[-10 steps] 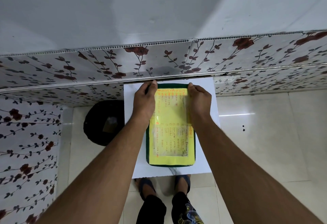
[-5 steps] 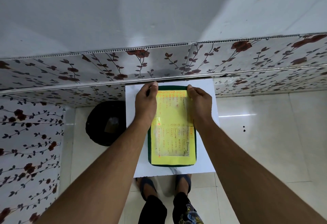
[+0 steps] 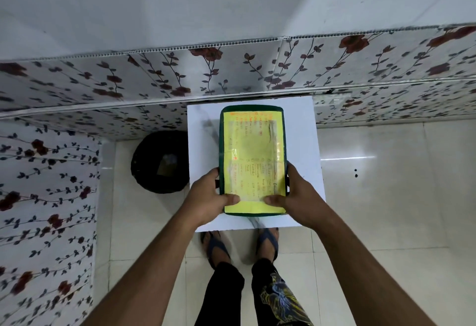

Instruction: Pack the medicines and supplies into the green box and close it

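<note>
The green box [image 3: 252, 109] lies on a small white table [image 3: 301, 129] with its lid down. A yellow handwritten sheet under clear tape covers the lid. My left hand [image 3: 208, 196] grips the box's near left side, thumb pressed on the lid. My right hand [image 3: 296, 195] grips the near right side the same way. No medicines or supplies are visible outside the box.
A black round bin [image 3: 159, 160] stands on the tiled floor left of the table. Floral-patterned wall panels [image 3: 154, 78] run behind the table and along the left. My feet in sandals [image 3: 268, 240] are under the table's near edge.
Both hands slid from the far end of the lid to the near end of the box. The box stays where it was on the table.
</note>
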The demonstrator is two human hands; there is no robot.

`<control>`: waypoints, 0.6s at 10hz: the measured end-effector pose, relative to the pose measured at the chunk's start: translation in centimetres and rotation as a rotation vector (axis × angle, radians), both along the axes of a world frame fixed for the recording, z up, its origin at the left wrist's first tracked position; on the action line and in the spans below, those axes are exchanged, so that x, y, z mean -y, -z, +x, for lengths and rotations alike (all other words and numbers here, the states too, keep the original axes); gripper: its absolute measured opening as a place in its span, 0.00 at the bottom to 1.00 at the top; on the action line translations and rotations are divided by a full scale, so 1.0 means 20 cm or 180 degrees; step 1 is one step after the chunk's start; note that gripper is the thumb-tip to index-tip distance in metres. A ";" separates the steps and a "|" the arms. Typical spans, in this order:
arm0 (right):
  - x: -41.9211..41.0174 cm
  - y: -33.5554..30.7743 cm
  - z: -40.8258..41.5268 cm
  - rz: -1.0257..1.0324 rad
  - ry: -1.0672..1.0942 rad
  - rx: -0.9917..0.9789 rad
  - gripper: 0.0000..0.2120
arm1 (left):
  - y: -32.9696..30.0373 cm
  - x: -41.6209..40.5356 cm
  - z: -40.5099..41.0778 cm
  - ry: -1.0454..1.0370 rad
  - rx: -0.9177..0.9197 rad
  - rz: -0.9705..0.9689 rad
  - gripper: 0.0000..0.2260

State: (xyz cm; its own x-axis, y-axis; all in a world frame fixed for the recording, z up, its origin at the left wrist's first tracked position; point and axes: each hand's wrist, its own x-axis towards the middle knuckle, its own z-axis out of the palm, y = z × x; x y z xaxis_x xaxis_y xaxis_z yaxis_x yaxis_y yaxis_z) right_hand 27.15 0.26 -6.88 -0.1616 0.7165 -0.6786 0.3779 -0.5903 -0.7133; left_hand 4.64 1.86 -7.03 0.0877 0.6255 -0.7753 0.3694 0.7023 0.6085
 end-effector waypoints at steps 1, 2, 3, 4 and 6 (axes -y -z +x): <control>0.00 0.02 0.00 -0.0016 0.0030 0.0120 0.38 | 0.00 0.02 0.03 -0.0030 -0.0205 0.0061 0.23; 0.00 0.00 0.02 -0.0074 0.0037 0.0101 0.36 | -0.03 0.04 0.06 -0.0076 -0.0173 0.0045 0.23; -0.01 -0.01 0.03 -0.0140 0.0038 0.0063 0.37 | -0.04 0.05 0.07 -0.0111 -0.0089 0.0042 0.25; -0.01 -0.01 0.03 -0.0157 -0.0010 0.0082 0.38 | -0.03 0.04 0.06 -0.0129 -0.0037 0.0006 0.26; 0.01 -0.13 0.05 -0.0028 -0.0209 0.0587 0.40 | -0.14 0.07 0.07 -0.0197 -0.0311 0.0077 0.33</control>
